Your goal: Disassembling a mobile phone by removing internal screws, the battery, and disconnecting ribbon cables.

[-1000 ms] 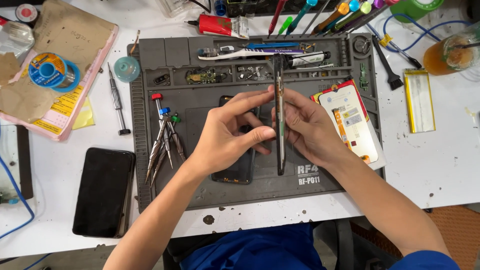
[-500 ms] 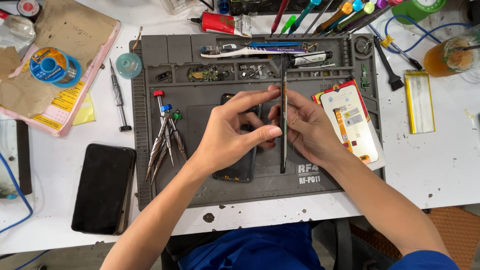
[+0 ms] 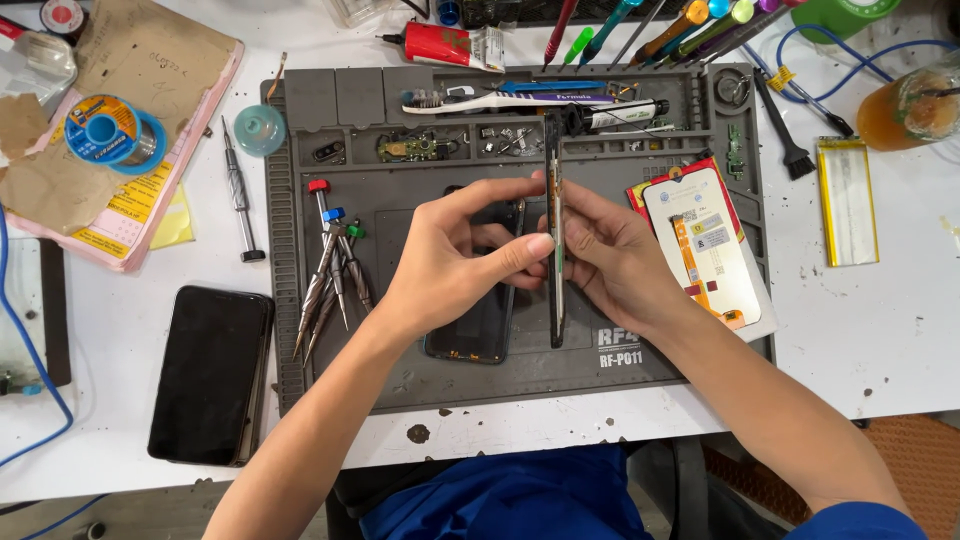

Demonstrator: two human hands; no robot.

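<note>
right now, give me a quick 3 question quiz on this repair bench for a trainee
1. True or false: both hands grip the phone frame, held on edge over the grey mat.
2. What lies on the mat just left of the left hand? A) screwdrivers B) a yellow battery C) a roll of solder
3. What dark flat thing lies on the white table left of the mat?

Key
1. True; the right hand holds it from the other side.
2. A
3. A black phone, screen dark.
</note>
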